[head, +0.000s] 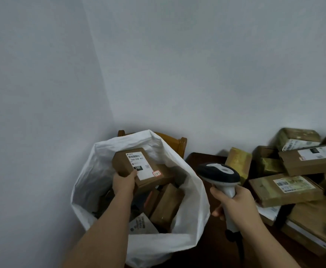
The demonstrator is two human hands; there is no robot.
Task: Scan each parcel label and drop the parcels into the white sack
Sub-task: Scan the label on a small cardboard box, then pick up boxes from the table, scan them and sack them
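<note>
My left hand point(124, 183) grips a brown cardboard parcel point(126, 161) by its near corner and holds it over the mouth of the white sack point(191, 194). The parcel's white label point(142, 163) faces up. Several brown parcels point(168, 206) lie inside the sack below it. To the right of the sack, my right hand point(233, 205) is closed around the handle of a grey and black barcode scanner point(219, 173), whose head points away from me. A pile of labelled parcels point(285, 188) lies on the dark table at the right.
The sack stands in a corner against a wooden chair point(181, 145), with pale walls behind and to the left. The dark wooden table point(202, 159) is right beside the sack. The scanner's black cable point(235, 240) hangs below my right hand.
</note>
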